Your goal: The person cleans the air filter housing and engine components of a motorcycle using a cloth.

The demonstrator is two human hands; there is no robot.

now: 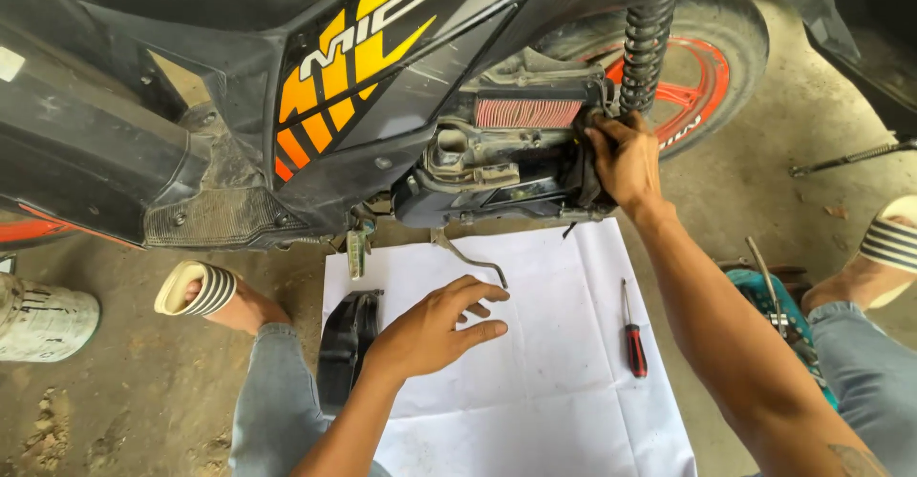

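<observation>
The right hand (626, 162) reaches up to the rear edge of the open air filter housing (516, 167) on the side of the black scooter (287, 76). Its fingers (604, 135) are curled over the housing's rim just below the coil shock absorber (646, 38); whether they grip a separate part cannot be told. Inside the housing, the pink pleated filter element (528, 112) sits at the top, exposed, with the engine casing below it.

The left hand (435, 329) rests palm down on the white sheet (535, 381) spread on the floor. Its fingers (478, 307) are loosely spread and hold nothing. Just beside its wrist, at the sheet's left edge, lies the black cover (346, 348), partly overhanging the sheet.

A red-handled screwdriver (632, 332) lies on the sheet near its right edge, well apart from both hands. The bent kick lever (470, 255) hangs over the sheet's upper part, near the left fingertips. Open sheet surface remains between the left hand and the screwdriver.

The rear wheel (702, 66) with its orange rim stands behind the right hand. A striped sandal (196, 288) rests on the concrete left of the sheet; a second sandal (890, 248) sits at the right. A white can (43, 319) stands at the far left edge.
</observation>
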